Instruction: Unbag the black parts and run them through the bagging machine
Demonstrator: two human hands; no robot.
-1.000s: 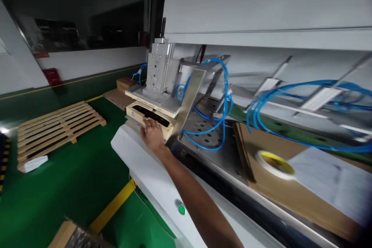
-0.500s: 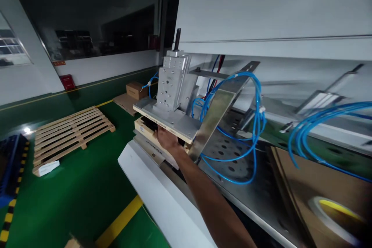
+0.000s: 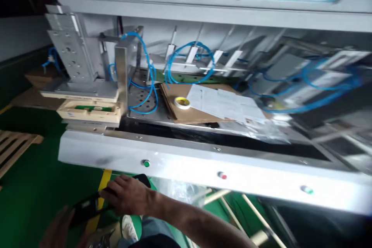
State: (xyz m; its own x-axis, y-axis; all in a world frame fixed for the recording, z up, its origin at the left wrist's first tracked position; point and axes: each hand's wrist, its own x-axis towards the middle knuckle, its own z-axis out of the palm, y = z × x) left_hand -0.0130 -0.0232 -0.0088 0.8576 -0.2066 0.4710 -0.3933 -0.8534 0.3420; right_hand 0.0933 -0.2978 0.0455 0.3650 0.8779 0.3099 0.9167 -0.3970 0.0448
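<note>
My right hand (image 3: 128, 195) is closed round a long black part (image 3: 87, 209), low in front of the machine. One dark end sticks out beyond the fingers on the right; blur hides what kind of part it is. At its left end is my left hand (image 3: 58, 226), smeared by motion, so its grip does not show clearly. Up and to the left stands a press fixture with a cream-coloured nest (image 3: 87, 113) under a grey upper plate (image 3: 81, 90). Something green shows in the nest's recess.
A white front panel (image 3: 186, 168) with green and red buttons runs across the machine. Behind it lie cardboard (image 3: 181, 115), a tape roll (image 3: 182, 103), papers (image 3: 223, 102) and coiled blue hoses (image 3: 155, 85). A wooden pallet (image 3: 17, 147) is at the left.
My right hand has come out from under the fixture's upper plate and down to the front, now with the black part. My left hand has come into view. The camera has turned right.
</note>
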